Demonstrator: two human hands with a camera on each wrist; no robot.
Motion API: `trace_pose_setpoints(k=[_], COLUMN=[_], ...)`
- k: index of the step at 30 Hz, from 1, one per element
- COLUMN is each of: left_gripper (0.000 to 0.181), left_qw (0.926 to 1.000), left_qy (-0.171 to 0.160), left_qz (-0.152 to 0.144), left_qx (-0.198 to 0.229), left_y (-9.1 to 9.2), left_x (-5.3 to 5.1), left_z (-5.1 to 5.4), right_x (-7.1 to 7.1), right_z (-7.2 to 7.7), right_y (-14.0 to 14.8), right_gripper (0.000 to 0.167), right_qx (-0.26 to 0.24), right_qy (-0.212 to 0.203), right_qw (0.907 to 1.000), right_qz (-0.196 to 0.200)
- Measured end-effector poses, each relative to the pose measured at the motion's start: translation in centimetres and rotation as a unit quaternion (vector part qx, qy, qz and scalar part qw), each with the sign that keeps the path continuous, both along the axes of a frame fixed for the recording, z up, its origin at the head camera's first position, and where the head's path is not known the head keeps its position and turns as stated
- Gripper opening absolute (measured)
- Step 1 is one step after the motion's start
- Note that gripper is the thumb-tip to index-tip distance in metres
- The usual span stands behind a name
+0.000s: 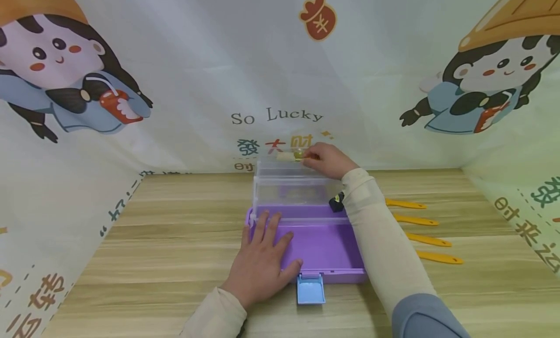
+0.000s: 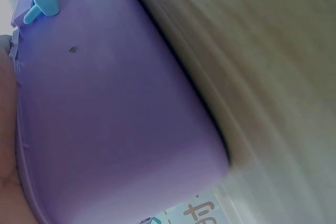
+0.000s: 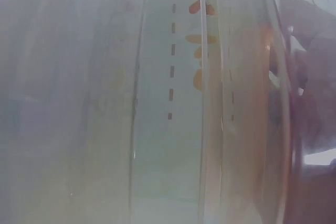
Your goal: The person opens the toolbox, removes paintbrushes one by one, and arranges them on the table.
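A purple box [image 1: 325,248] with a lowered light-blue latch [image 1: 311,290] stands on the table, its clear tiered trays [image 1: 297,194] raised at the back. My left hand [image 1: 260,267] rests on the box's left front edge with fingers spread. In the left wrist view the purple outer wall [image 2: 115,108] fills much of the frame. Over the top tray, my right hand [image 1: 330,160] pinches a small yellow-green object [image 1: 299,154], its kind unclear. A small cream piece [image 1: 286,156] lies just left of it. Clear tray walls [image 3: 168,156] cover most of the right wrist view.
Several yellow-orange handles [image 1: 430,240] lie in a row right of the box, partly hidden by my right forearm. A small black object [image 1: 336,202] shows below my right wrist. A printed cloth [image 1: 197,85] hangs behind and beside the wooden table [image 1: 166,245].
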State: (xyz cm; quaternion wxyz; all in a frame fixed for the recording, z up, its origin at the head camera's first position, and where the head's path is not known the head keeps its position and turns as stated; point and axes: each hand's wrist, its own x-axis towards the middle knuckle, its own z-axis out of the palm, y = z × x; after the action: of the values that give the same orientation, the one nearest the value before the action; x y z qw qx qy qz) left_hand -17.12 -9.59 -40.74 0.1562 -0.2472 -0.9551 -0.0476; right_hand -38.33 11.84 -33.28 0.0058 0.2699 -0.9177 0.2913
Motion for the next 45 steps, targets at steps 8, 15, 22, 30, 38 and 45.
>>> trace_pose_setpoints(k=[8,15,22,30,38,45], left_gripper=[0.063,0.064,0.065,0.064,0.064,0.063], left_qw=[1.0,1.0,0.9998,0.9999,0.9999,1.0], left_qy=[0.0,-0.003,-0.017,-0.01,-0.008,-0.002], left_qz=[0.003,0.003,0.004,0.003,0.006,0.002], left_qx=[0.002,0.0,0.002,0.008,0.005,0.007], left_y=[-0.1,0.0,0.1,0.0,0.0,0.0], left_x=[0.1,0.0,0.0,0.0,-0.1,-0.2], left_z=[-0.1,-0.1,-0.2,0.0,-0.1,-0.2], right_x=[0.3,0.3,0.7,2.5,4.8,8.2], right_z=[0.2,0.0,0.5,3.1,4.9,4.7], right_y=[-0.2,-0.1,0.0,1.2,3.6,7.1], right_gripper=[0.022,0.023,0.027,0.032,0.027,0.025], right_qx=[-0.011,-0.033,-0.021,-0.027,-0.021,-0.014], right_qy=[0.018,0.048,0.066,0.079,0.098,0.099], right_qw=[0.9998,0.9982,0.9976,0.9965,0.9949,0.9948], right_qz=[0.007,0.01,-0.002,-0.005,0.013,0.016])
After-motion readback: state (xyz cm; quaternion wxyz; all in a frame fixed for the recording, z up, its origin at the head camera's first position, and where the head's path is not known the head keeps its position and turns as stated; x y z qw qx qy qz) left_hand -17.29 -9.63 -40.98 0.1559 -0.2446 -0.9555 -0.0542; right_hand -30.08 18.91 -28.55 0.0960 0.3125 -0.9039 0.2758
